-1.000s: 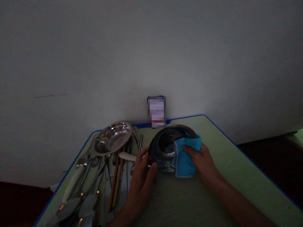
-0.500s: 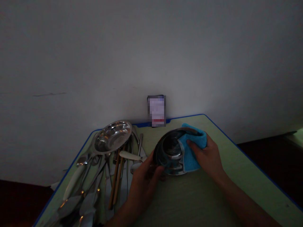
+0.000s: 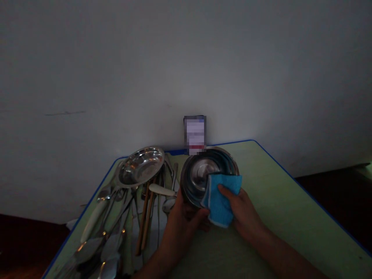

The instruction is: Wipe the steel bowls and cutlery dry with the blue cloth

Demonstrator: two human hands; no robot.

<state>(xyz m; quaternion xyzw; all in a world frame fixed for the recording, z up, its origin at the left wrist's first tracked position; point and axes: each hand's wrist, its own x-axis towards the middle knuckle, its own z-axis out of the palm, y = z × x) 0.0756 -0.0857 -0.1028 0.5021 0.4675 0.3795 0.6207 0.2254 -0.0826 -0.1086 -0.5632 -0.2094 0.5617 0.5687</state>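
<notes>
Dimness dulls my green worktop [image 3: 285, 186]. My right fingers [image 3: 226, 190] pinch a blue cloth [image 3: 221, 211], covering part of the steel bowl [image 3: 198, 170]; my left fingers [image 3: 200, 217], partly hidden, clasp its near-left side. Leftward, overlapping cutlery [image 3: 120, 217] is indistinct, cut off below.

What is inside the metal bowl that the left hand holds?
Bare, shiny metal shows inside the metal bowl. The blue cloth, in the right hand, overlaps its near right rim; the interior behind the cloth is covered and cannot be seen.
</notes>
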